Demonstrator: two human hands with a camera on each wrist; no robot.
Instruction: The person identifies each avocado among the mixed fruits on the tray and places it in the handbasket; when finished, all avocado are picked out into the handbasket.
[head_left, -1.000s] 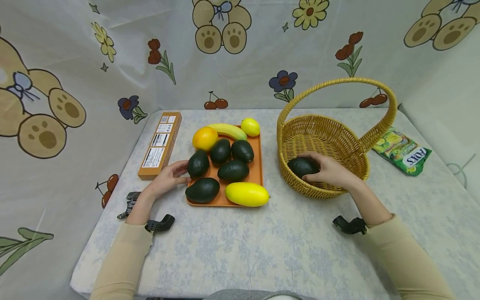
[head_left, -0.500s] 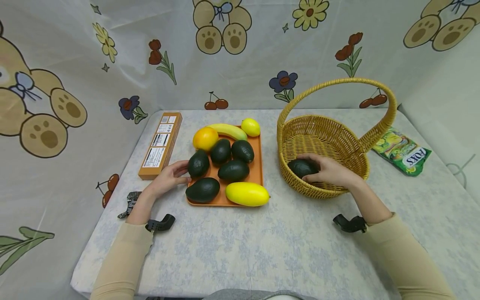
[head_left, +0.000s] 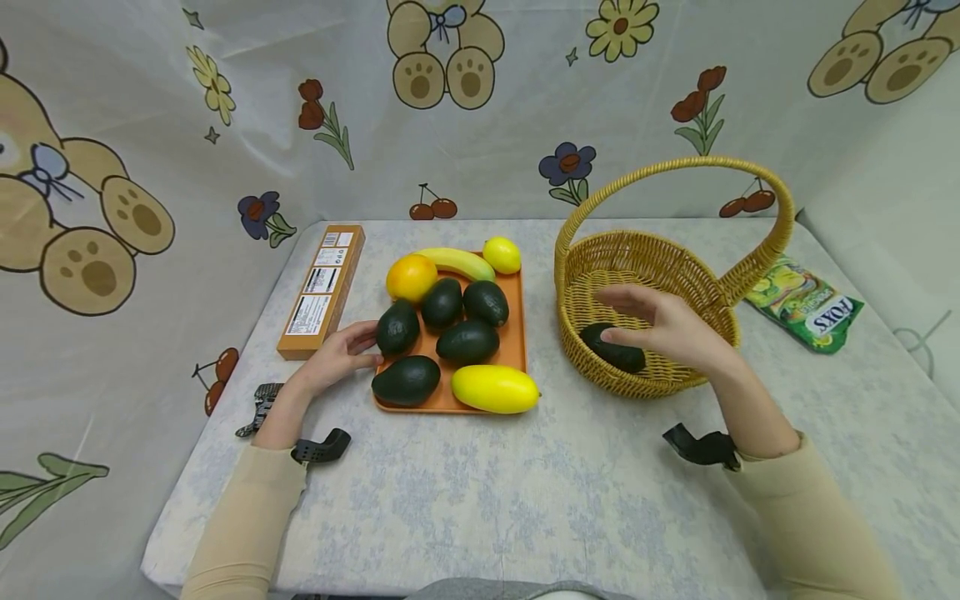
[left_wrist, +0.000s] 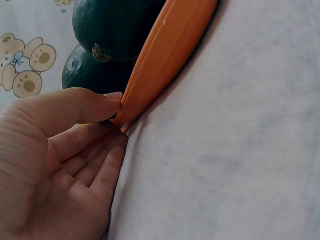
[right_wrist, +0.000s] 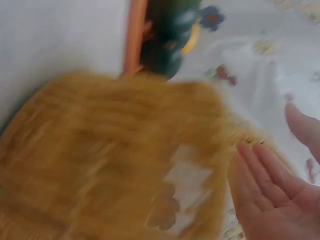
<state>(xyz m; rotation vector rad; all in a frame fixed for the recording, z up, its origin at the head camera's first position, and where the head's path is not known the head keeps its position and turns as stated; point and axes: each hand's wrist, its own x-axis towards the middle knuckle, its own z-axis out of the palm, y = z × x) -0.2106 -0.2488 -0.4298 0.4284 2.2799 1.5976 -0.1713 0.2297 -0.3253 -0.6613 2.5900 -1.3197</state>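
Inside the wicker basket, one dark-green avocado.

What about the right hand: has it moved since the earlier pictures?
Yes: against the basket in the head view, the right hand has shifted up the picture, its fingers no longer curled round the avocado.

Bear-print cloth behind pale table
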